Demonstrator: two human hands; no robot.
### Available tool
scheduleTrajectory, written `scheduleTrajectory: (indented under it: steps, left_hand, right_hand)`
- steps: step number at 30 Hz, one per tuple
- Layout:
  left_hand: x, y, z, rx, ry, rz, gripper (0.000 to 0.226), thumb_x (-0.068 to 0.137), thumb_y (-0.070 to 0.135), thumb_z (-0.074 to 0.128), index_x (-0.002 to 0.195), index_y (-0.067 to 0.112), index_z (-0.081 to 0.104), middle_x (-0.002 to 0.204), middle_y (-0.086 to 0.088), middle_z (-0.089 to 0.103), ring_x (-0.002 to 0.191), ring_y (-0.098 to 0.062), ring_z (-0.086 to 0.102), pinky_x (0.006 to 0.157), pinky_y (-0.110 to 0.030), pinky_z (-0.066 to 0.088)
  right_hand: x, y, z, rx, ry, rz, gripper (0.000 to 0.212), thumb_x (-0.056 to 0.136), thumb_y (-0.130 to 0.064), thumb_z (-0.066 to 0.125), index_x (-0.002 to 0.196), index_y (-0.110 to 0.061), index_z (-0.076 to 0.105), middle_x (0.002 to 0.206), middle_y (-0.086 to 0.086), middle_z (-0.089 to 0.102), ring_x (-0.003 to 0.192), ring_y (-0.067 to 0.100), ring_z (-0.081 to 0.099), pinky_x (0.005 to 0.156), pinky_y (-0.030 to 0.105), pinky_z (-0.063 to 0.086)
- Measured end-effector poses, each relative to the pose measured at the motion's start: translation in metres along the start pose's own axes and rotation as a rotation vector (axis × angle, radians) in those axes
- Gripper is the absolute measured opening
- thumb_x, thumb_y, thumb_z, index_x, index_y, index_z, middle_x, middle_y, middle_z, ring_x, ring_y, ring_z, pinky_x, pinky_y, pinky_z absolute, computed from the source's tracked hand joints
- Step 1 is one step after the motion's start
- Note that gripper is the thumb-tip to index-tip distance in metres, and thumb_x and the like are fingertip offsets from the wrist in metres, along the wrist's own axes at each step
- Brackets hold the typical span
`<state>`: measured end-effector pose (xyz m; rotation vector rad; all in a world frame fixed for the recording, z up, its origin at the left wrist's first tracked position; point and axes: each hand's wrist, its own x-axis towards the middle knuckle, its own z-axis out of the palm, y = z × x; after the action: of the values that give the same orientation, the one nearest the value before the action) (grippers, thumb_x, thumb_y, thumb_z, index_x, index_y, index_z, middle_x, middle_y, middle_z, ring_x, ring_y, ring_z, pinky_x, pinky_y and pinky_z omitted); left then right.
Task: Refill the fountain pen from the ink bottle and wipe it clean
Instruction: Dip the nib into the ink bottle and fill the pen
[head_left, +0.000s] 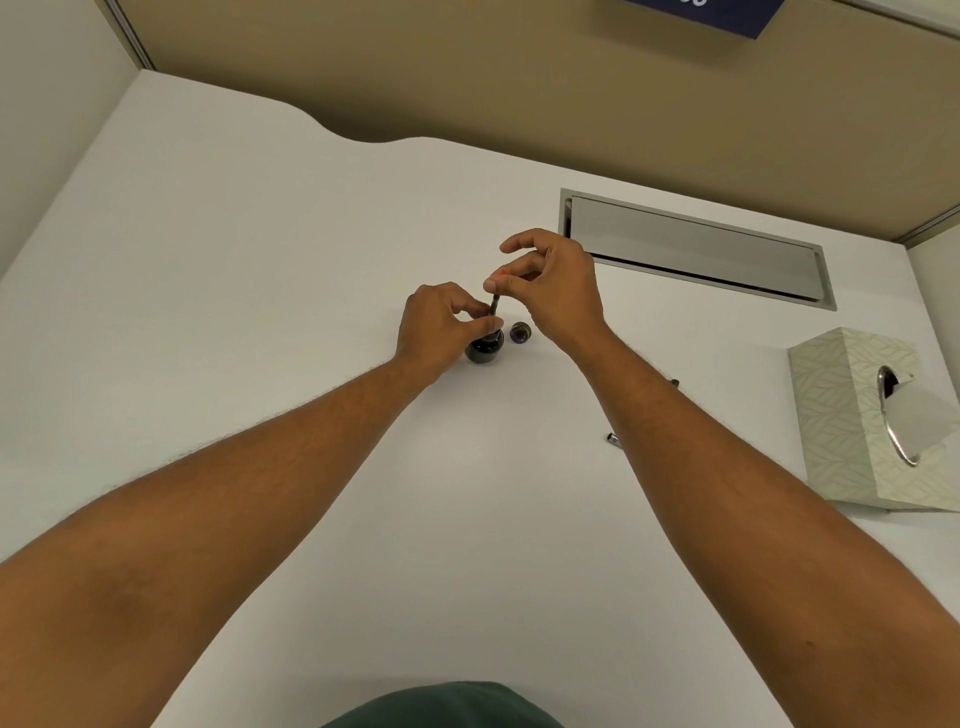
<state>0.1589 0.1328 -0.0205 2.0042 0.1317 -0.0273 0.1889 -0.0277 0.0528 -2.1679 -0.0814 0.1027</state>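
Observation:
A small dark ink bottle (484, 351) stands open on the white desk (260, 312). Its cap (520, 332) lies just to the right of it. A thin dark pen part (494, 304) stands upright in the bottle's mouth. My left hand (441, 327) grips this part low down, at the bottle's neck. My right hand (550, 283) pinches its top end between thumb and fingers. A small red mark shows on a right fingertip. Two more dark pen parts (614, 439) (674, 383) lie on the desk, mostly hidden behind my right forearm.
A patterned tissue box (857, 415) with a tissue sticking out stands at the right edge. A metal cable flap (696, 247) is set into the desk behind my right hand. A beige partition runs along the back.

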Motion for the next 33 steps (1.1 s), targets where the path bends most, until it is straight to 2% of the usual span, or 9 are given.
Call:
scheduleTrajectory:
  steps: [4, 9, 12, 18, 23, 28, 33]
  left_hand:
    - [-0.001, 0.000, 0.000, 0.002, -0.001, -0.012, 0.023, 0.080, 0.035, 0.090, 0.095, 0.018, 0.085, 0.096, 0.009, 0.073, 0.095, -0.009, 0.063, 0.069, -0.008, 0.036]
    - [0.000, 0.002, 0.000, -0.015, -0.002, -0.010, 0.029, 0.076, 0.041, 0.092, 0.096, 0.021, 0.084, 0.100, 0.009, 0.078, 0.096, -0.009, 0.064, 0.074, -0.014, 0.041]
    - [0.000, 0.004, -0.001, -0.035, -0.005, -0.004, 0.028, 0.078, 0.038, 0.091, 0.097, 0.020, 0.084, 0.099, 0.009, 0.080, 0.097, -0.008, 0.066, 0.077, -0.011, 0.041]
    - [-0.001, 0.004, -0.001, -0.027, -0.007, 0.010, 0.018, 0.082, 0.030, 0.089, 0.096, 0.019, 0.085, 0.089, 0.009, 0.079, 0.082, 0.021, 0.061, 0.071, 0.002, 0.038]
    - [-0.004, 0.008, -0.003, -0.023, 0.003, 0.015, 0.015, 0.082, 0.029, 0.088, 0.094, 0.022, 0.083, 0.087, 0.011, 0.078, 0.084, 0.009, 0.065, 0.074, -0.006, 0.041]
    - [-0.005, 0.010, -0.004, -0.030, 0.009, 0.033, 0.017, 0.081, 0.028, 0.088, 0.096, 0.028, 0.080, 0.084, 0.018, 0.076, 0.084, 0.007, 0.068, 0.078, -0.011, 0.046]
    - [-0.007, 0.013, -0.006, -0.048, 0.026, 0.002, 0.015, 0.080, 0.030, 0.089, 0.091, 0.026, 0.080, 0.083, 0.018, 0.075, 0.076, 0.012, 0.067, 0.072, -0.004, 0.044]
  right_hand:
    - [-0.001, 0.001, 0.000, 0.004, 0.006, 0.001, 0.036, 0.082, -0.019, 0.090, 0.114, -0.016, 0.073, 0.082, -0.005, 0.082, 0.083, 0.005, 0.079, 0.092, 0.032, 0.062]
    - [-0.001, 0.000, 0.000, 0.016, 0.000, 0.007, 0.036, 0.082, -0.016, 0.090, 0.113, -0.017, 0.073, 0.083, -0.004, 0.082, 0.081, 0.007, 0.079, 0.090, 0.038, 0.064]
    - [-0.002, 0.000, 0.000, 0.015, 0.000, -0.003, 0.035, 0.082, -0.016, 0.089, 0.114, -0.016, 0.073, 0.082, -0.004, 0.082, 0.080, 0.007, 0.079, 0.089, 0.039, 0.065]
    - [-0.003, -0.001, 0.001, 0.041, -0.010, -0.010, 0.036, 0.081, -0.013, 0.089, 0.113, -0.016, 0.073, 0.083, -0.003, 0.082, 0.080, 0.008, 0.079, 0.088, 0.038, 0.065]
    - [-0.006, 0.000, 0.000, 0.076, -0.019, 0.012, 0.044, 0.079, -0.014, 0.091, 0.119, -0.016, 0.074, 0.087, -0.002, 0.082, 0.081, 0.010, 0.080, 0.090, 0.038, 0.065]
    - [-0.012, 0.003, -0.003, 0.158, -0.008, 0.028, 0.045, 0.079, -0.020, 0.093, 0.120, -0.016, 0.074, 0.094, -0.001, 0.083, 0.086, 0.012, 0.081, 0.092, 0.041, 0.064]
    - [-0.026, 0.015, -0.004, 0.232, 0.047, 0.087, 0.036, 0.086, -0.024, 0.087, 0.118, -0.016, 0.075, 0.098, 0.001, 0.083, 0.092, 0.018, 0.080, 0.089, 0.047, 0.065]
